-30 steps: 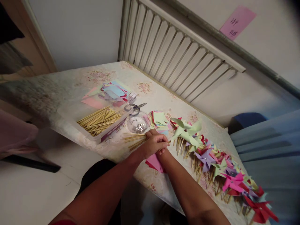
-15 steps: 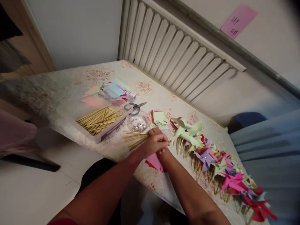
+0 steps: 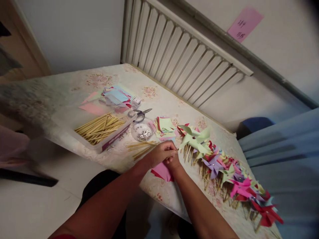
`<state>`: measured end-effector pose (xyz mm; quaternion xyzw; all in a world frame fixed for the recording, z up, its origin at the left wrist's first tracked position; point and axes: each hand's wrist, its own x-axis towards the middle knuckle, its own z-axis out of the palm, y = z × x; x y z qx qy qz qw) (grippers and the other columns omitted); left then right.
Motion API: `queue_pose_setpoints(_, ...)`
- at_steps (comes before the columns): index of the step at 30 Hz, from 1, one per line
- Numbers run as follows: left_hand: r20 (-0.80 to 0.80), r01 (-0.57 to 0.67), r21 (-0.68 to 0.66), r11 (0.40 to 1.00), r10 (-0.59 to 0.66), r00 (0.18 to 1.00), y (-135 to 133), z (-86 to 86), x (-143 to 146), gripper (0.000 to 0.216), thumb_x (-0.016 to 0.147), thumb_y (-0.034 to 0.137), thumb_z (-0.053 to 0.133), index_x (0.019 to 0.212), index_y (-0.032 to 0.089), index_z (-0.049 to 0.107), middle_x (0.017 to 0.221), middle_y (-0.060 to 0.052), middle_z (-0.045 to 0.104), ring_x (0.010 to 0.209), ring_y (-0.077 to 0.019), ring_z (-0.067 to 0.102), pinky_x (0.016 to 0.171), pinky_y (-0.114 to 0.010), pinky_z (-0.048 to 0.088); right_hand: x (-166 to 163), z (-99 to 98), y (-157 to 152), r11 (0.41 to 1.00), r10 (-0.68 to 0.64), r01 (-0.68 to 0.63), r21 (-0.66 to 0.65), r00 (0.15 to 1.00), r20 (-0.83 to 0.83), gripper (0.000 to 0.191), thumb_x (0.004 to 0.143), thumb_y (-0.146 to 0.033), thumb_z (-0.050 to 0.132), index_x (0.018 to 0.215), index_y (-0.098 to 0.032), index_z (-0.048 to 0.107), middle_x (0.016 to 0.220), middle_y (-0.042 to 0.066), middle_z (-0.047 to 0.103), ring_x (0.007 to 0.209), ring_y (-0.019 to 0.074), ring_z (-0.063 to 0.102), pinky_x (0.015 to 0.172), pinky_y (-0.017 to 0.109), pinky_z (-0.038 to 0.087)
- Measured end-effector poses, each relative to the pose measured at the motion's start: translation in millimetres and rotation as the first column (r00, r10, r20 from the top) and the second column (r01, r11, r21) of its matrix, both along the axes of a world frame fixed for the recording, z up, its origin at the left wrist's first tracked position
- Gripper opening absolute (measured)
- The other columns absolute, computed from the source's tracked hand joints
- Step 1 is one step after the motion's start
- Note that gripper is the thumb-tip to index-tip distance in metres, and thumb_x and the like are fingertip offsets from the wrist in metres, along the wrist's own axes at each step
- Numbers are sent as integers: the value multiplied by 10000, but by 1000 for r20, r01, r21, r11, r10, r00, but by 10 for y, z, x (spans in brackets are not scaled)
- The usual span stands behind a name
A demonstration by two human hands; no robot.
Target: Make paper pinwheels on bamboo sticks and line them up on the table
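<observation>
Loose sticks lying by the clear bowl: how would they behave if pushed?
Thin and round, the loose sticks would probably roll and scatter on the tablecloth. They look light and stiff, though likely to snap if bent hard.

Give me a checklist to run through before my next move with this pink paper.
1. Pink paper lies on the table under the hands, near the edge: ok.
2. Left hand and right hand meet above it: ok.
3. Whether the hands grip anything: cannot tell, hidden.
4. Loose sticks lie beside the left hand: ok.
5. Clear dish holds shiny pieces: ok.
6. Row of pinwheels lies to the right of the hands: ok.
</observation>
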<state>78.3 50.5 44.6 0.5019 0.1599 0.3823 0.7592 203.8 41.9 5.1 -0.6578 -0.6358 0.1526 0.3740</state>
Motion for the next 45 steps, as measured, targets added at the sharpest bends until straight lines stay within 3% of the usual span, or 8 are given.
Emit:
queue_pose_setpoints(3,12,-1,-10,1000,1,1000,14,-38,23,210,787,343,636,746,166,531,565,46,533,494,-77,463,502,-214,354,205,25,-171,996,61,-75,48,967,248,69,698,-144,568,651,-194,567,707,22,551,746,195,505,697,307,414)
queue_pose_setpoints(6,16,9,-52,999,-8,1000,11,-80,75,232,789,368,648,763,168,531,538,54,522,482,-78,457,488,-214,337,392,1,-470,996,-29,4,86,958,285,130,802,-166,487,725,-188,590,749,28,573,763,185,511,715,294,402)
queue_pose_setpoints(13,-44,-5,-71,997,2,999,-13,-177,185,289,796,418,662,753,176,511,530,61,508,468,-68,434,483,-215,309,757,-96,-1341,918,-391,397,27,913,-113,174,802,-322,532,769,-183,631,657,-18,563,617,152,497,603,257,409)
queue_pose_setpoints(18,-55,30,-97,995,-35,998,-17,-189,251,292,774,425,678,783,178,521,555,61,520,481,-72,452,496,-224,315,934,101,-1688,867,-470,498,-13,808,-356,220,730,-389,649,822,-189,649,653,-33,536,612,151,505,601,264,438)
queue_pose_setpoints(24,-36,85,-175,981,-93,995,-49,-125,300,301,745,398,713,794,169,524,585,43,559,510,-78,486,536,-232,354,812,437,-1720,912,-371,410,-19,804,-464,180,763,-369,655,728,-202,600,665,-25,536,623,142,519,609,255,441)
queue_pose_setpoints(33,-74,76,-232,970,-95,993,-28,-116,292,354,654,378,772,795,166,527,659,11,602,600,-104,564,626,-261,420,865,414,-1662,877,-437,480,-27,773,-460,195,757,-380,668,762,-192,614,818,58,708,682,196,677,697,346,549)
queue_pose_setpoints(38,-120,89,-236,968,-120,985,-18,-137,332,331,646,317,756,809,177,504,643,30,586,573,-96,559,595,-247,405,1018,522,-1740,865,-462,498,56,836,-298,238,820,-378,608,951,-187,659,786,33,690,664,184,676,676,332,552)
queue_pose_setpoints(45,-161,137,-204,969,-171,972,-27,-141,328,260,664,286,724,785,174,522,620,32,591,533,-81,529,556,-231,391,1148,662,-1759,842,-523,509,178,851,39,238,846,-313,520,943,-184,695,776,47,699,625,179,640,644,314,504)
